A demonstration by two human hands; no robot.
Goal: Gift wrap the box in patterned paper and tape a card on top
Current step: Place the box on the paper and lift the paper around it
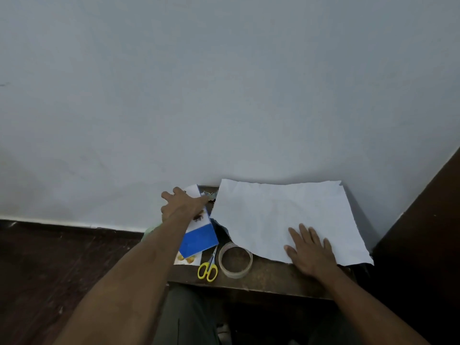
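1. The box (198, 236), blue and white, is lying at the left end of the small table (268, 277), against the wall, just beside the paper.
2. The left hand (181, 204) is resting on the box's far end; whether its fingers are curling round it I cannot tell.
3. The right hand (311, 250) is pressing flat, fingers straight, on the paper (281, 215), which is showing its plain white side.
4. Risk: the paper's near right corner is overhanging the table edge; releasing pressure may let it slide off.
5. Risk: dragging the box across may snag the paper's ragged left edge.
6. Risk: the tape roll (235, 260) and yellow scissors (208, 267) are sitting near the front edge, within the left forearm's sweep.
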